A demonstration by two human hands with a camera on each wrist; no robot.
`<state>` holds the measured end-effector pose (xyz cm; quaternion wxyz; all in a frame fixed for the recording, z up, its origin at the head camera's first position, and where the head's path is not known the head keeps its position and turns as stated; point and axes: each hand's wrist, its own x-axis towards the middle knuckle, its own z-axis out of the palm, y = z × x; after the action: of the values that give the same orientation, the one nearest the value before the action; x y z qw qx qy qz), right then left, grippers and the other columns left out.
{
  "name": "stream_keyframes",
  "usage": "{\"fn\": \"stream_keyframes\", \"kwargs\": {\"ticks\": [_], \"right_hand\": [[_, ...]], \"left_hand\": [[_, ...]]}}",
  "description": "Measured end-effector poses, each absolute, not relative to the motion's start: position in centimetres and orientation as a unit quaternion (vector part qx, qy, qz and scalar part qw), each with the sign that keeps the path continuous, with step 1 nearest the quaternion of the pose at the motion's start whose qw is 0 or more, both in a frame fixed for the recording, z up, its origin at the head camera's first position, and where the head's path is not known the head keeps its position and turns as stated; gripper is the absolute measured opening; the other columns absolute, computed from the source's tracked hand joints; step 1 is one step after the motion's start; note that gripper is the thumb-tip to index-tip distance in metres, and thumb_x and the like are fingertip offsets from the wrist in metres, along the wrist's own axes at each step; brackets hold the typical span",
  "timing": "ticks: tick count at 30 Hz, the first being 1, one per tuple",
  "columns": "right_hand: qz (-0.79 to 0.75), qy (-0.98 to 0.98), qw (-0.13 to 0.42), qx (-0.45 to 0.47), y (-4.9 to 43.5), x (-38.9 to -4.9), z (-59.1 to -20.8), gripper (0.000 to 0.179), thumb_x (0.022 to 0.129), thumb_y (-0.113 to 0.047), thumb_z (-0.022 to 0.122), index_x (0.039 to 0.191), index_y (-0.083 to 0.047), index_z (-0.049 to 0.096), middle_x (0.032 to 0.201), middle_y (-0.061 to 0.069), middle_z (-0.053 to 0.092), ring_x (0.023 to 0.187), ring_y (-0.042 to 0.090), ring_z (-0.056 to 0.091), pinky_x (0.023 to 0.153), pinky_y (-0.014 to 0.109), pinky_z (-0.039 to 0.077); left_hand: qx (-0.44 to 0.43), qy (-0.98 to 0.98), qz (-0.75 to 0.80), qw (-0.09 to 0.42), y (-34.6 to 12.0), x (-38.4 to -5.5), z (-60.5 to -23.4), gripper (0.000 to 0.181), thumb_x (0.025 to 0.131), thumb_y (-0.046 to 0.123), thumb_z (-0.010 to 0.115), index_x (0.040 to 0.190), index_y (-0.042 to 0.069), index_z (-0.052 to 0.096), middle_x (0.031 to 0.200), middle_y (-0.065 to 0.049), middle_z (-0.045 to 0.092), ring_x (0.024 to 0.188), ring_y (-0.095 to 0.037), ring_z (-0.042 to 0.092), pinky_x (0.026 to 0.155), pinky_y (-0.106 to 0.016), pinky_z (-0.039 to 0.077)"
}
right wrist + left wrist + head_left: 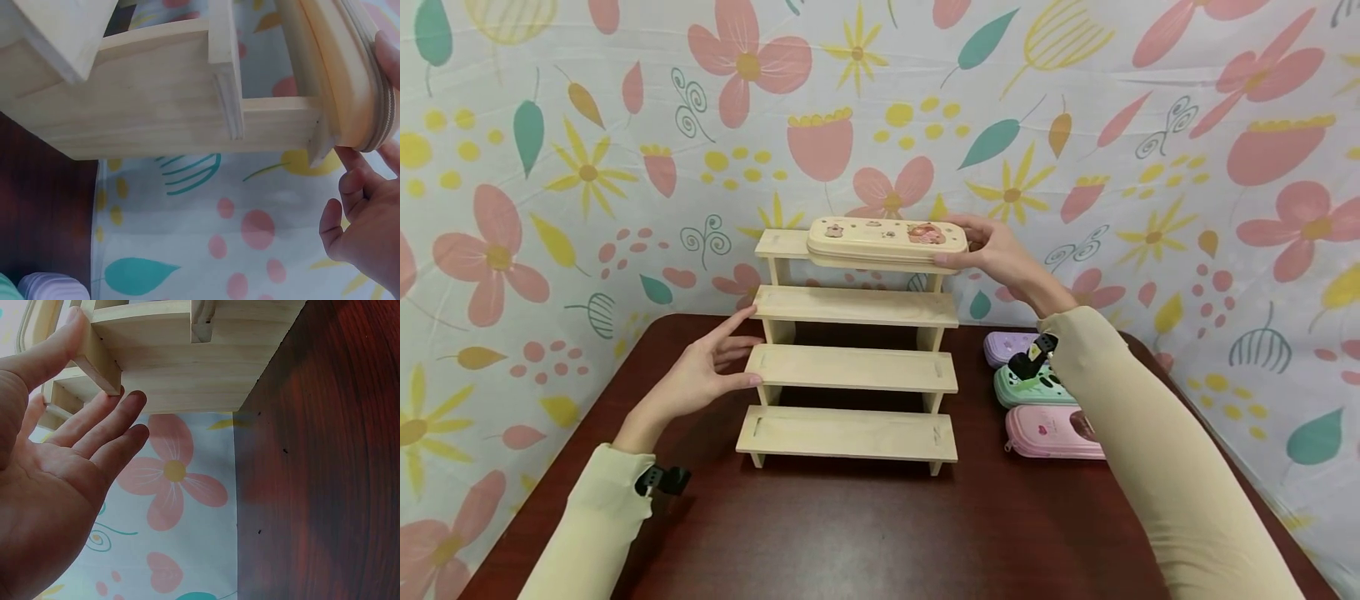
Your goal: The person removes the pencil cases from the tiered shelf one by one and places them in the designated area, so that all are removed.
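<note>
A cream zippered pencil case (887, 240) with small printed pictures lies along the top tier of a four-tier wooden stand (853, 307). My right hand (1000, 252) grips its right end, thumb at the front and fingers behind. In the right wrist view the case (356, 75) overlaps the end of the top board, and its zipper runs between thumb and fingers. At the stand's left side, my left hand (711, 367) touches the board ends with fairly straight fingers. The left wrist view shows that thumb (59, 347) against a board end.
Right of the stand, three more pencil cases lie on the dark wooden table (850, 533): purple (1002, 348), green (1030, 387) and pink (1048, 433). My right forearm passes over them. Behind the table hangs a flower-patterned cloth (880, 108).
</note>
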<state>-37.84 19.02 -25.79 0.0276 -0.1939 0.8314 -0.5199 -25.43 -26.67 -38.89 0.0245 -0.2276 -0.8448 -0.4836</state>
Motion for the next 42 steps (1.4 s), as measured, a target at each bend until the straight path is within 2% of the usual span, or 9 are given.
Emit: {"fn": "stream_keyframes", "kwargs": {"ticks": [10,17,26,35,42], "right_hand": [[-0.533,0.820,-0.009,-0.211,20.7,-36.6,-26.4,0.063,0.090,-0.016,0.085,0.149,-0.015,0.062,0.117,0.003,0.073,0.098,0.022,0.064,0.081,0.029,0.052],[-0.540,0.813,-0.010,-0.215,21.5,-35.3,-27.0,0.064,0.090,-0.014,0.085,0.149,-0.013,0.061,0.119,0.004,0.072,0.100,0.022,0.065,0.083,0.028,0.051],[-0.571,0.792,-0.016,-0.215,23.2,-33.0,-28.0,0.063,0.089,-0.007,0.085,0.148,-0.012,0.062,0.114,0.003,0.073,0.089,0.018,0.065,0.072,0.025,0.054],[-0.563,0.798,-0.029,-0.216,25.6,-30.2,-29.3,0.065,0.088,-0.002,0.084,0.149,-0.009,0.061,0.119,0.003,0.072,0.095,0.019,0.065,0.075,0.025,0.056],[-0.545,0.809,-0.047,-0.213,27.3,-28.2,-30.5,0.064,0.088,0.000,0.084,0.148,-0.010,0.062,0.115,0.002,0.072,0.089,0.020,0.061,0.071,0.025,0.054]], "left_hand": [[-0.229,-0.844,-0.484,0.020,-26.7,-25.4,-38.8,0.101,0.091,0.015,0.087,0.169,0.035,0.025,0.144,-0.020,0.061,0.132,-0.040,0.059,0.110,-0.064,0.043],[-0.229,-0.844,-0.484,0.022,-26.8,-25.3,-38.9,0.101,0.091,0.014,0.087,0.169,0.035,0.025,0.144,-0.020,0.061,0.133,-0.040,0.059,0.110,-0.065,0.042],[-0.228,-0.842,-0.489,0.016,-26.6,-25.3,-38.7,0.102,0.090,0.013,0.087,0.169,0.035,0.025,0.144,-0.022,0.061,0.132,-0.041,0.059,0.109,-0.065,0.043],[-0.233,-0.841,-0.488,0.024,-26.6,-25.4,-38.9,0.103,0.089,0.011,0.087,0.169,0.034,0.025,0.143,-0.022,0.061,0.131,-0.040,0.060,0.108,-0.063,0.044],[-0.233,-0.843,-0.484,0.030,-26.6,-25.4,-38.8,0.103,0.090,0.011,0.087,0.169,0.034,0.026,0.142,-0.022,0.062,0.130,-0.040,0.061,0.108,-0.062,0.045]]}}
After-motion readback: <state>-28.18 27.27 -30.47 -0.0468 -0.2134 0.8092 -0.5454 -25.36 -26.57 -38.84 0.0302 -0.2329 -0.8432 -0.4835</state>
